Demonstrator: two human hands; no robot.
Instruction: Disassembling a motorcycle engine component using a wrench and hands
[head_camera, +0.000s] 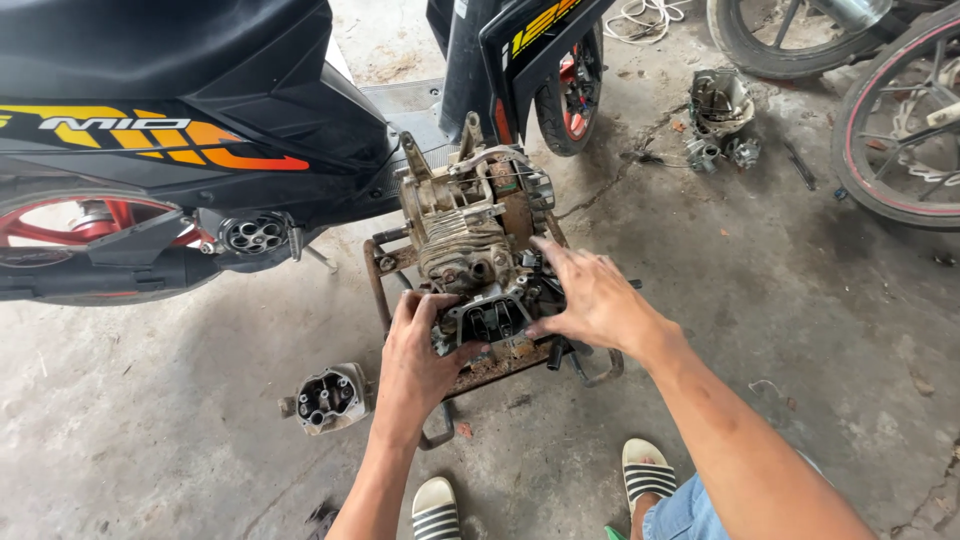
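Observation:
A greasy grey motorcycle engine (470, 215) lies on a rusty metal stand (378, 280) on the concrete floor. Its cylinder head (490, 318) faces me at the near end. My left hand (418, 355) grips the left side of the cylinder head, thumb hooked over its edge. My right hand (590, 295) rests on the head's right side with fingers spread along the engine. Neither hand holds a tool.
A black scooter (170, 130) with orange graphics stands at the left, its exhaust (255, 235) close to the engine. A loose engine cover (325, 397) lies on the floor at lower left. Engine parts (718, 115) and wheels (900, 130) sit at upper right. My sandalled feet (645, 470) are below.

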